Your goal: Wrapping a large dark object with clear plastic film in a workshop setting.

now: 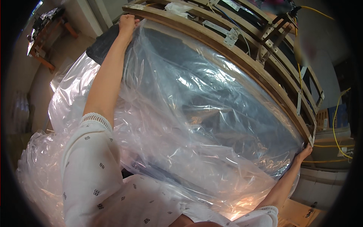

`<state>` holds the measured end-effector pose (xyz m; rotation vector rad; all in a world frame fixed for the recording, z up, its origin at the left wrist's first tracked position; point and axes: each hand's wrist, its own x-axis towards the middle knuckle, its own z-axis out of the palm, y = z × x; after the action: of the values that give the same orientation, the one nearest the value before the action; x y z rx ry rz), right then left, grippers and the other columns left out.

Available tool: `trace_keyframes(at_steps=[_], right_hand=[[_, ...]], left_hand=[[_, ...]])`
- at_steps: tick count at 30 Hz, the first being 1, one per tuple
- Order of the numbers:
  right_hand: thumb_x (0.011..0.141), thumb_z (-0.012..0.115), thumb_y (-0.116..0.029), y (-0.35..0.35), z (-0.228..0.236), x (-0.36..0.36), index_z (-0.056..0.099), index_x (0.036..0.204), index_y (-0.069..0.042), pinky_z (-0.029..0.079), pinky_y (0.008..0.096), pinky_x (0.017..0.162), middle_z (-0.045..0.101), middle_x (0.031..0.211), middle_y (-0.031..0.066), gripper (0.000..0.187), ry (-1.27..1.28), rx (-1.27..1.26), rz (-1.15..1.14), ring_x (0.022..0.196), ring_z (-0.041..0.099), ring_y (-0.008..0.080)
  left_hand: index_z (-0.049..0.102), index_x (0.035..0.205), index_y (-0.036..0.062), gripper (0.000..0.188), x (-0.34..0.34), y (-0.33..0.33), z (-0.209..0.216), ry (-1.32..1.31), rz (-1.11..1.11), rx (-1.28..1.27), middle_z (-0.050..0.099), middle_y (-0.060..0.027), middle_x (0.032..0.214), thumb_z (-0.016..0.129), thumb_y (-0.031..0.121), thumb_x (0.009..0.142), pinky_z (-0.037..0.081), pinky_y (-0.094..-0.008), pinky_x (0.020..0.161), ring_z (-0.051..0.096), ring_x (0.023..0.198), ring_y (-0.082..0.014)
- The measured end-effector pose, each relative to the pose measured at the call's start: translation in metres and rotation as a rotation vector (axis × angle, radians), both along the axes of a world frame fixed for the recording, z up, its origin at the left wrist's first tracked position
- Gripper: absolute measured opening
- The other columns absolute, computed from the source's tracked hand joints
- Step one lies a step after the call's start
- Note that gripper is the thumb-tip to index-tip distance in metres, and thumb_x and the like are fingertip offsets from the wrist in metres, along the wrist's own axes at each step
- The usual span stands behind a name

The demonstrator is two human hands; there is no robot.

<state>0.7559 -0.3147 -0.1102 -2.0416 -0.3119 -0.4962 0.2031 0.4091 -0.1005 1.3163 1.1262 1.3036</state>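
Note:
A large clear plastic sheet [159,109] spreads in wrinkles between my two outstretched arms, over a dark grey surface [170,53] that shows through it. My left hand [128,24] is closed in a fist on the sheet's upper left edge, beside the left end of a long wooden frame [242,60]. At the lower right end of that frame, my right hand [307,151] pinches the sheet's right edge. The frame is tilted and carries metal hinge brackets [230,37]. Whether either hand also touches the wood is hard to tell.
More loose plastic bunches up at the lower left, by my left sleeve. An orange-legged table [47,62] stands far left. Yellow cables [334,125] hang on the right, near shelving. A wooden panel [298,212] lies at the lower right. White plastic [177,9] rests on the frame.

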Motion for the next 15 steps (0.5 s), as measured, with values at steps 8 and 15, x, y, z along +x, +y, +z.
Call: trace_keyframes(at_steps=[8,15], right_hand=[[0.089,0.042,-0.030,0.021,0.014,-0.027,0.049,0.101,0.000,0.036,0.0256,0.073,0.047,0.095,0.0045,0.034,0.064,0.177,0.039,0.083,0.044,0.0151],[0.090,0.040,-0.029,0.014,0.005,-0.017,0.048,0.086,-0.004,0.032,0.0255,0.065,0.038,0.079,-0.0014,0.026,0.094,0.150,-0.014,0.071,0.036,0.0107]], left_hand=[[0.056,0.090,-0.0046,0.029,-0.014,0.021,-0.012,0.029,0.240,0.151,0.061,-0.0096,0.077,0.048,0.023,0.086,0.045,-0.0296,0.065,0.057,0.066,-0.0168],[0.059,0.085,-0.0014,0.029,-0.013,0.028,-0.015,-0.012,0.279,0.131,0.060,-0.0131,0.082,0.048,0.025,0.085,0.044,-0.0320,0.071,0.059,0.074,-0.0194]])
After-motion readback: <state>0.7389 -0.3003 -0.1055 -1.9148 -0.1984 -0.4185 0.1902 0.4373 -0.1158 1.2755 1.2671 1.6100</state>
